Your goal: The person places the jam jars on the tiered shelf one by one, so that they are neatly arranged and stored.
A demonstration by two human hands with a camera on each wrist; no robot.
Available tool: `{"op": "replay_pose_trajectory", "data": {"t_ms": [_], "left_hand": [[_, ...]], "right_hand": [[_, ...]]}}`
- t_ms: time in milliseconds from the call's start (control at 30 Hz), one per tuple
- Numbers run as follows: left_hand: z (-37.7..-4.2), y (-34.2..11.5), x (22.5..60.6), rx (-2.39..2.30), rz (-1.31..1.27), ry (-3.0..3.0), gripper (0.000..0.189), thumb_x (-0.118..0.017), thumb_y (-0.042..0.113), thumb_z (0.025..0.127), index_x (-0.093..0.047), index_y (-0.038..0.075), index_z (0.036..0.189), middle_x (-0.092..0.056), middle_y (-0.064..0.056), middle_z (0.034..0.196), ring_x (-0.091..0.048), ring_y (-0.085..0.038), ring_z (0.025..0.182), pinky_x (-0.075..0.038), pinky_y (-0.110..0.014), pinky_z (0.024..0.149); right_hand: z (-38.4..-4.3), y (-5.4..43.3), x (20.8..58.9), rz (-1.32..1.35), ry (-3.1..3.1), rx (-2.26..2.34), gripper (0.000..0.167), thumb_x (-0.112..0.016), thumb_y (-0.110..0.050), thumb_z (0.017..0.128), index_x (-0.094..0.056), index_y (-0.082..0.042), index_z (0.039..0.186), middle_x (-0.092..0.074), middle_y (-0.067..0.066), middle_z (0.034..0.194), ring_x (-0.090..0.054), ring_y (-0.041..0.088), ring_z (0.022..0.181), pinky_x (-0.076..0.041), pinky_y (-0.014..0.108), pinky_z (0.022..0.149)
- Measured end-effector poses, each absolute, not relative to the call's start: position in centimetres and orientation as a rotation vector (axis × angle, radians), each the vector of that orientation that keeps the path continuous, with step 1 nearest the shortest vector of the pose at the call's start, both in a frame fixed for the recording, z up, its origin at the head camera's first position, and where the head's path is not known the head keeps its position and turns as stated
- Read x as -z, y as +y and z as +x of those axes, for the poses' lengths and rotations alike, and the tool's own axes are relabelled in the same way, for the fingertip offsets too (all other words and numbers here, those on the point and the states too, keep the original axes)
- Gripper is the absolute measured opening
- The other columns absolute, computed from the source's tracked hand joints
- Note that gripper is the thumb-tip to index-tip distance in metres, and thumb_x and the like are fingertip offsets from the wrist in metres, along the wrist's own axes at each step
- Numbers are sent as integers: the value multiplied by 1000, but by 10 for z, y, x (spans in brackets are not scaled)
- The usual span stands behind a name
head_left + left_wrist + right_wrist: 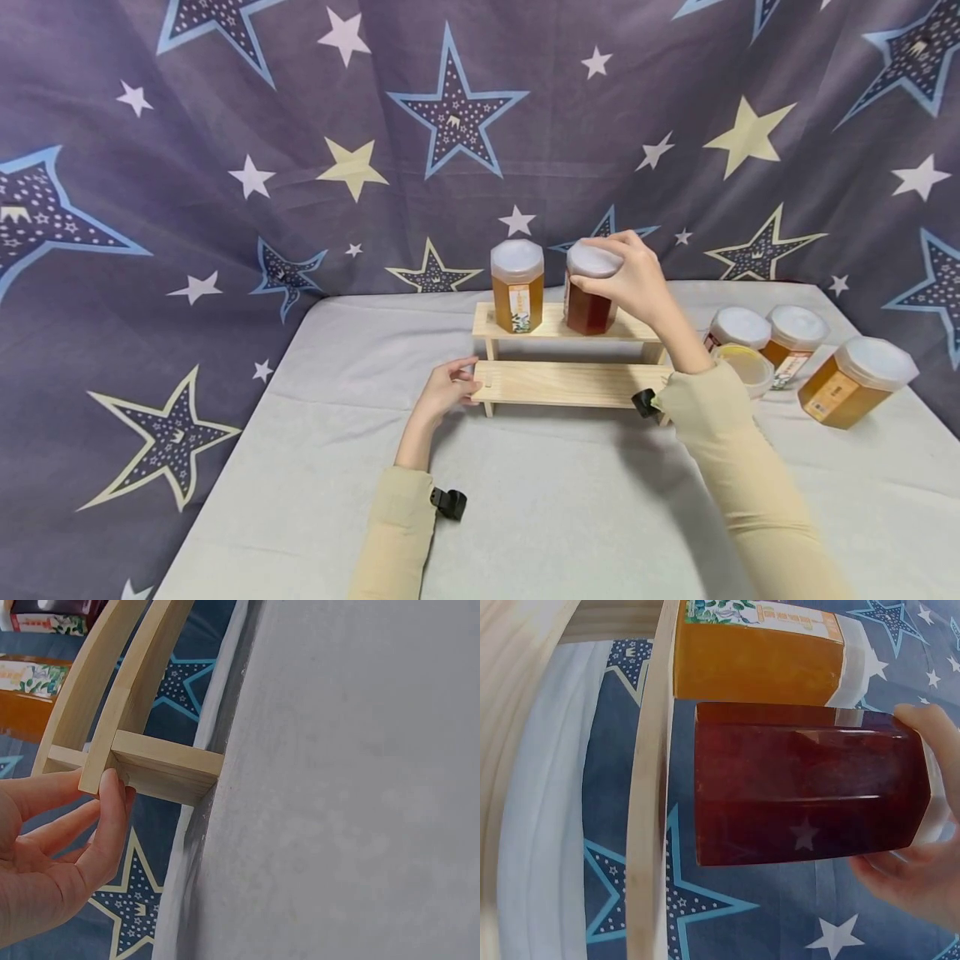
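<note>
A two-step wooden rack [558, 384] stands on the cloth-covered table. My left hand [444, 390] pinches the left end of its lower board between thumb and fingers, seen closely in the left wrist view. My right hand [628, 277] grips the white lid of a dark red honey jar [810, 787] from above. This jar is upright over the upper board [552, 321]; in the right wrist view a narrow gap shows between its base and the board. Left of it, an amber honey jar [517, 287] with a floral label rests on that board.
Right of the rack, several more jars are grouped on the table: an amber jar [855, 383], another amber jar [795, 343], a yellow-rimmed jar [750, 371] and a jar [738, 327] partly hidden behind it. A star-patterned curtain [420, 217] hangs behind the table.
</note>
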State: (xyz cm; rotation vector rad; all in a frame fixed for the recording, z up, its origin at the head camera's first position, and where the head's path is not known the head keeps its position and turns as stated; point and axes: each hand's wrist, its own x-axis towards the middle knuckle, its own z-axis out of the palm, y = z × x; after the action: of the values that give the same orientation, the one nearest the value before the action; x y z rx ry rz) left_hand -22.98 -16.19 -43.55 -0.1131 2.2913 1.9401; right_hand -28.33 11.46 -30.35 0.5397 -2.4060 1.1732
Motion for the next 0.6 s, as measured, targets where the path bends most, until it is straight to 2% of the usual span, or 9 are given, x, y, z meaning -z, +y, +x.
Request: {"op": "replay_pose_trajectory", "data": {"t_ms": [367, 600], "left_hand": [[-231, -161, 436, -1940, -102, 2282, 48, -57, -12, 76, -48, -6, 122, -46, -9, 82, -51, -9, 55, -58, -28, 58], [-230, -162, 436, -1964, -107, 2280, 47, -57, -13, 75, -49, -7, 121, -49, -10, 81, -52, -10, 53, -58, -29, 56]], "right_hand": [[-289, 104, 312, 544, -2426, -1200, 50, -76, -28, 67, -62, -10, 112, -50, 13, 102, -49, 29, 91, -46, 43, 77], [-289, 99, 324, 539, -2402, -1276, 52, -73, -29, 72, -57, -11, 118, -44, 15, 116, -47, 31, 101, -47, 45, 83]]}}
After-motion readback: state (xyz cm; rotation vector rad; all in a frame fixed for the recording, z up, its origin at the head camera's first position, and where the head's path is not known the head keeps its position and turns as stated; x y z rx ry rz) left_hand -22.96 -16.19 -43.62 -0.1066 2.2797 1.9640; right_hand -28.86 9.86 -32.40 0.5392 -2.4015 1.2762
